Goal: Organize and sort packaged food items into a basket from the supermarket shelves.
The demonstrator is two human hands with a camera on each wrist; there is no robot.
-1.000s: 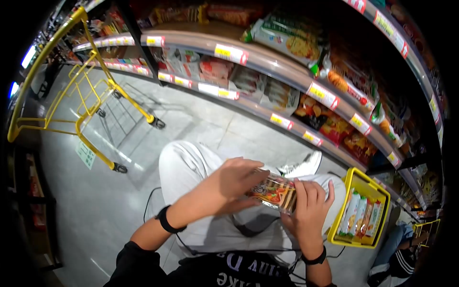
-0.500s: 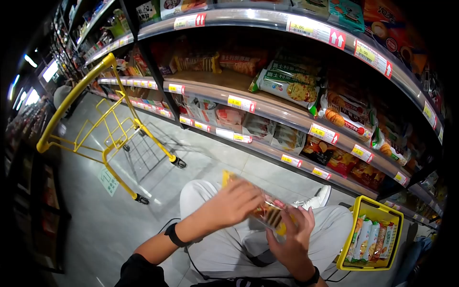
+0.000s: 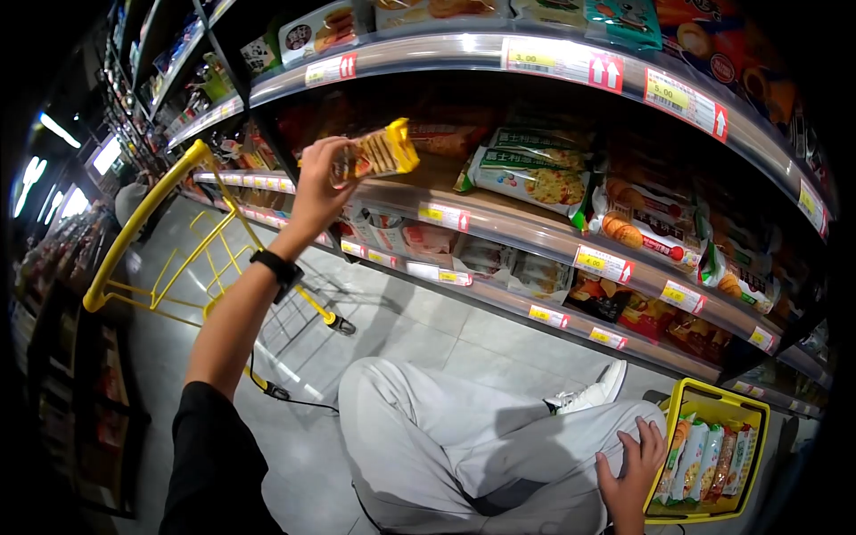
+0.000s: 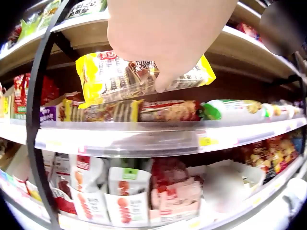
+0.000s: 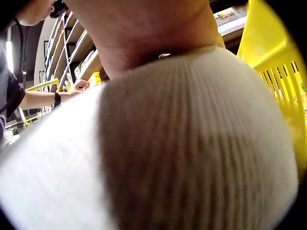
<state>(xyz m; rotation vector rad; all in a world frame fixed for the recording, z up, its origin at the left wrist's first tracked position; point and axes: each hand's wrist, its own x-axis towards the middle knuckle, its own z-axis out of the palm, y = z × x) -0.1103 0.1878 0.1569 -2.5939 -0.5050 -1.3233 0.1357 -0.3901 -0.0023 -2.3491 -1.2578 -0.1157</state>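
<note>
My left hand [image 3: 321, 185] grips a clear pack of sandwich biscuits [image 3: 385, 152] with yellow ends, held up at the middle shelf. In the left wrist view the fingers pinch the biscuit pack [image 4: 112, 79] from above. Behind and below it on that shelf lies a similar yellow-ended pack [image 4: 108, 111], beside a red biscuit pack [image 4: 168, 110]. My right hand [image 3: 631, 468] rests on the knee [image 3: 615, 415] with its fingers loosely spread and holds nothing. Beside that hand stands a yellow basket [image 3: 758, 437] with several biscuit packs [image 3: 706, 459] inside.
The shelf rack [image 3: 535, 236] runs across the front, with green-and-white biscuit packs [image 3: 530, 178] right of the left hand. A yellow trolley [image 3: 147, 227] stands at the left. Crossed legs in grey trousers [image 3: 419, 428] fill the near floor.
My left hand has carried the biscuit pack from above the lap up and forward to the middle shelf. My right hand has let go of the pack and moved down onto the knee.
</note>
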